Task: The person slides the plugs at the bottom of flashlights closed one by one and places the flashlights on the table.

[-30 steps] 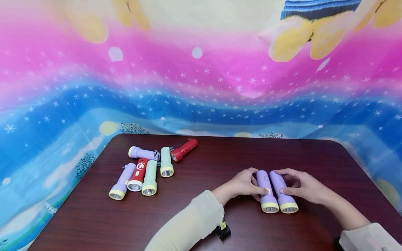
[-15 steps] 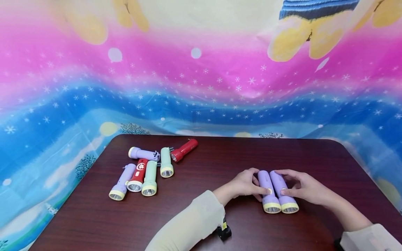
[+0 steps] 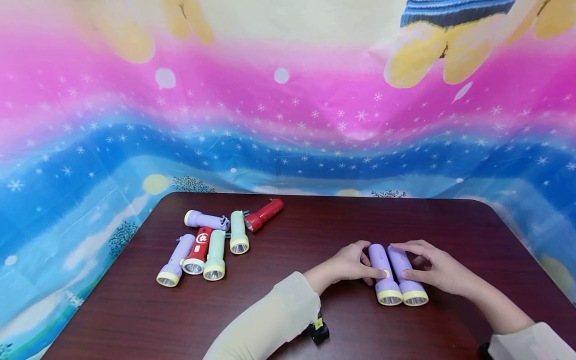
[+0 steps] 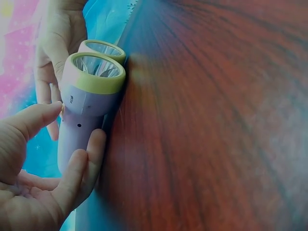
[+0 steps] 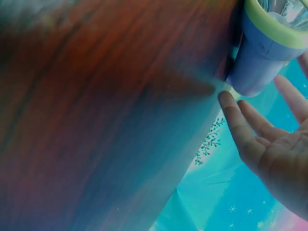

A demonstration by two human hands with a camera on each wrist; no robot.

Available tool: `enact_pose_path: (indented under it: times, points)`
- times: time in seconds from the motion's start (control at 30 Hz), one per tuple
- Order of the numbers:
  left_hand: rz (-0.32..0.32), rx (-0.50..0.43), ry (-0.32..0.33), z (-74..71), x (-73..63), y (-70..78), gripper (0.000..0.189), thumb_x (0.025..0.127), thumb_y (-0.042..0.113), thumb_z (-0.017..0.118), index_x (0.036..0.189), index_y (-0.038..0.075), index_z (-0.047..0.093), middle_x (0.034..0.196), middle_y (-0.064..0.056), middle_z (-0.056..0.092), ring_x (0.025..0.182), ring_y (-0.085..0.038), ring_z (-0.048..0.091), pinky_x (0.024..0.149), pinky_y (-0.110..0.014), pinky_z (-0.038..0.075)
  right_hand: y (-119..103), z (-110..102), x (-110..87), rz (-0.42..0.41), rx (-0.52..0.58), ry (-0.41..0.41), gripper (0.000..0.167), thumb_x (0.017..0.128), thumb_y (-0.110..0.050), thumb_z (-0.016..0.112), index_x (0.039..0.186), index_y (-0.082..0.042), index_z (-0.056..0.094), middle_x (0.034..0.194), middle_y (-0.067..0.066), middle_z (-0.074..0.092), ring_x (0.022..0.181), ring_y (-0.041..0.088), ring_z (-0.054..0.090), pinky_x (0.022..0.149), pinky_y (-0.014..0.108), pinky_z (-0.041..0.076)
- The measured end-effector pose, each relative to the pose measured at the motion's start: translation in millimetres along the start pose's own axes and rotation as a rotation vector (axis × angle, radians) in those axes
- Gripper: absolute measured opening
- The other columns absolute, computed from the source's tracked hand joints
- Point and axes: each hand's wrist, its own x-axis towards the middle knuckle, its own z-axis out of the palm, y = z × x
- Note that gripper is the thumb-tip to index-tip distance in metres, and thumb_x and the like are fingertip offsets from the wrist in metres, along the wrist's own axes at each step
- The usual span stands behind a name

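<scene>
Two purple flashlights with pale yellow heads lie side by side on the table, lenses toward the near edge. My left hand holds the left flashlight, its thumb on the yellow button and its other fingers along the side, as the left wrist view also shows. At the right flashlight, my right hand has its thumb against the side and its index finger at the tail end. In the right wrist view the fingers of that hand reach out fairly straight beside the flashlight's tail.
On the left of the dark wooden table lie several more flashlights: two purple, two green, a red one with a white emblem, and a plain red one. A patterned cloth hangs behind.
The left purple flashlight's head has shifted slightly right, up against the right one's head, with my left hand following. My right hand has barely moved, and the flashlights on the left stay put.
</scene>
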Motion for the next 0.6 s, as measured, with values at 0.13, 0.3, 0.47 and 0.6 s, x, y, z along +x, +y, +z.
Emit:
enact_pose_path:
  times: [0.13, 0.3, 0.47, 0.6]
  points:
    - [0.011, 0.013, -0.009, -2.1, -2.5, 0.0, 0.080, 0.082, 0.020, 0.081, 0.150, 0.012, 0.039, 0.084, 0.000, 0.060, 0.063, -0.016, 0.069, 0.069, -0.020, 0.050, -2, 3, 1.8, -0.059, -0.091, 0.044, 0.057, 0.083, -0.018, 0.080, 0.136, -0.014, 0.060, 0.132, 0.017, 0.055, 0.114, -0.009, 0.045, 0.075, 0.025, 0.053]
    - [0.054, 0.079, -0.014, -11.4, -7.7, -5.5, 0.076, 0.085, 0.026, 0.079, 0.149, 0.014, 0.039, 0.088, 0.004, 0.061, 0.065, -0.011, 0.069, 0.070, -0.020, 0.049, -8, 5, 3.3, -0.052, -0.127, 0.020, 0.057, 0.084, -0.022, 0.079, 0.137, -0.017, 0.058, 0.141, 0.022, 0.050, 0.125, 0.027, 0.052, 0.086, 0.042, 0.053]
    - [0.107, 0.132, 0.024, -31.7, -12.6, -14.7, 0.071, 0.090, 0.030, 0.074, 0.150, 0.013, 0.039, 0.102, 0.001, 0.063, 0.071, -0.007, 0.069, 0.072, -0.021, 0.051, -11, 8, 2.6, -0.007, -0.075, -0.041, 0.058, 0.087, -0.025, 0.076, 0.141, -0.016, 0.055, 0.149, 0.028, 0.041, 0.128, 0.052, 0.046, 0.089, 0.059, 0.050]
    - [0.152, 0.145, 0.051, -52.4, -17.1, -24.6, 0.068, 0.093, 0.029, 0.070, 0.151, 0.012, 0.037, 0.114, -0.005, 0.063, 0.077, -0.006, 0.067, 0.070, -0.022, 0.052, -13, 11, 1.5, 0.011, -0.073, -0.064, 0.060, 0.088, -0.026, 0.076, 0.143, -0.016, 0.053, 0.153, 0.029, 0.035, 0.131, 0.052, 0.043, 0.089, 0.059, 0.049]
